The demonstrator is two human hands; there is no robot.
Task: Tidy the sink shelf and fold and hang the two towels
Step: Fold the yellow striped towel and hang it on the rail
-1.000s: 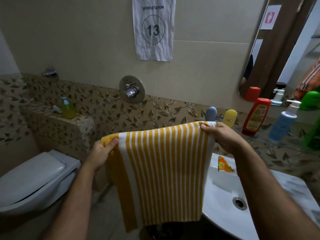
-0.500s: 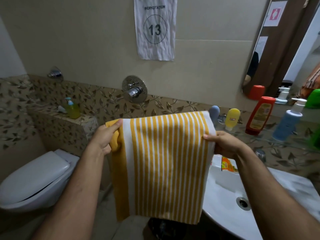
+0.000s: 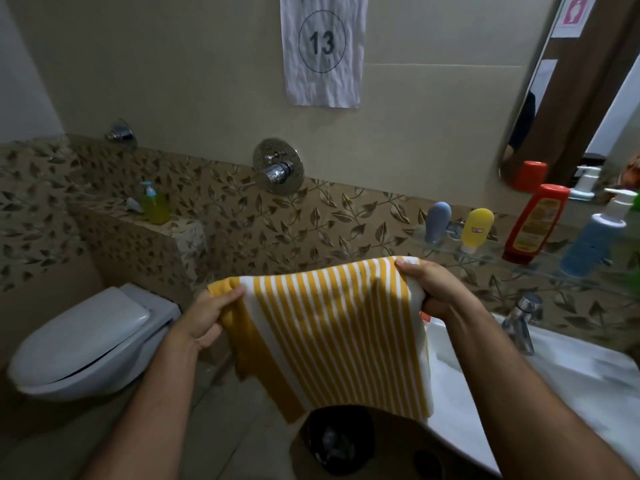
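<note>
Room: bathroom with beige wall tiles above a band of leaf-pattern tiles; a paper sheet (image 3: 323, 50) with the number 13 hangs on the wall
Around: white toilet (image 3: 90, 341) at the left with lid closed; chrome wall valve (image 3: 278, 167) in the middle; white sink (image 3: 540, 386) with chrome tap (image 3: 521, 320) at the right
In the way: yellow-and-white striped towel (image 3: 332, 334) hangs in front of the sink's left edge and covers it
Hidden: an orange item behind the towel, near the right hand, too covered to tell; mirror (image 3: 571, 98) cut off by the frame
Shelf: glass shelf (image 3: 485, 252) carries a grey tube (image 3: 437, 221), yellow tube (image 3: 478, 228), red bottle (image 3: 535, 223), blue pump bottle (image 3: 595, 233)
Ledge: green soap bottle (image 3: 154, 207)
Bin: black bin (image 3: 337, 439) below the towel; contents unclear
Hands: left hand (image 3: 204, 317) pinches the towel's left top corner; right hand (image 3: 434, 289) grips the right top corner, fingers curled round the cloth
</note>
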